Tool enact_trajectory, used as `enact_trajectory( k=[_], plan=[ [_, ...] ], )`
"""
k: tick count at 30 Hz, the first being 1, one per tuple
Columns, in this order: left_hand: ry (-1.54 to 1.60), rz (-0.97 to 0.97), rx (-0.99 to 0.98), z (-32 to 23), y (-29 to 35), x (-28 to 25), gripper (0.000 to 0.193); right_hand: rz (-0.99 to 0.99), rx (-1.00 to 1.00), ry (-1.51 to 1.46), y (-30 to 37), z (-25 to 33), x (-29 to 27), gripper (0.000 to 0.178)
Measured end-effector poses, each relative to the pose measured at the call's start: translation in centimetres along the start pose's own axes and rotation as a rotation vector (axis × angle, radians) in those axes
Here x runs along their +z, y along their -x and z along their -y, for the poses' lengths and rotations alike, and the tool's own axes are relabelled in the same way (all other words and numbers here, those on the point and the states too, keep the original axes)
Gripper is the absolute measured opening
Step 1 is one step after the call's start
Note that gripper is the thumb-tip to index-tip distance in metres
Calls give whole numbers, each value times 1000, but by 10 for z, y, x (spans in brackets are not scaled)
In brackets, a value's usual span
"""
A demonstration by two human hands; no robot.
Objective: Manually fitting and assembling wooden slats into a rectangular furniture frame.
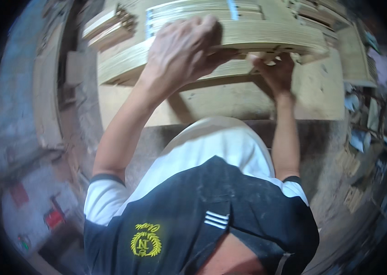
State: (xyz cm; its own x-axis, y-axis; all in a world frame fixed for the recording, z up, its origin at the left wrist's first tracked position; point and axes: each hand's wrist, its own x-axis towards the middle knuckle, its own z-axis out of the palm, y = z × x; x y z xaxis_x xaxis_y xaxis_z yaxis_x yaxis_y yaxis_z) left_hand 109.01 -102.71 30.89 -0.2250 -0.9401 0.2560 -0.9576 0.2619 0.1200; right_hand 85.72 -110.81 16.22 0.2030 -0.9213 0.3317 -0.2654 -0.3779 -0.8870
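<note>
A long, pale wooden board point(294, 39) with a layered edge lies tilted across the top of the worktable, with dark slots along its near edge. My left hand point(179, 48) is closed over it left of the middle, fingers curled at the top and thumb along the near side. Below the slots, my right hand point(277, 73) is bent up against the near edge, thumb and fingers drawn together. Whatever those fingers pinch is too small and shaded to make out. Another pale board point(125, 62) lies beneath and sticks out to the left.
Small wooden strips point(109, 27) are piled at the far left of the pale worktable point(315, 98). More wooden pieces point(319, 16) are stacked at the far right. A red object point(54, 219) lies at the lower left. Wood scraps point(353, 197) litter the right side.
</note>
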Motion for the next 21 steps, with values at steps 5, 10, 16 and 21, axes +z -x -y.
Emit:
enact_trajectory(
  k=[5,10,16,21],
  plan=[
    [144,234,-152,11,-1,-32,73,81,-15,184,-4,10,-8,61],
    [779,406,-579,9,-36,-180,53,60,-80,162,-1,5,-3,61],
    [66,67,-442,23,10,-5,114,169,-13,158,-2,11,-8,75],
    [200,225,-454,28,6,-6,104,210,-7,-18,-2,5,-15,72]
  ],
)
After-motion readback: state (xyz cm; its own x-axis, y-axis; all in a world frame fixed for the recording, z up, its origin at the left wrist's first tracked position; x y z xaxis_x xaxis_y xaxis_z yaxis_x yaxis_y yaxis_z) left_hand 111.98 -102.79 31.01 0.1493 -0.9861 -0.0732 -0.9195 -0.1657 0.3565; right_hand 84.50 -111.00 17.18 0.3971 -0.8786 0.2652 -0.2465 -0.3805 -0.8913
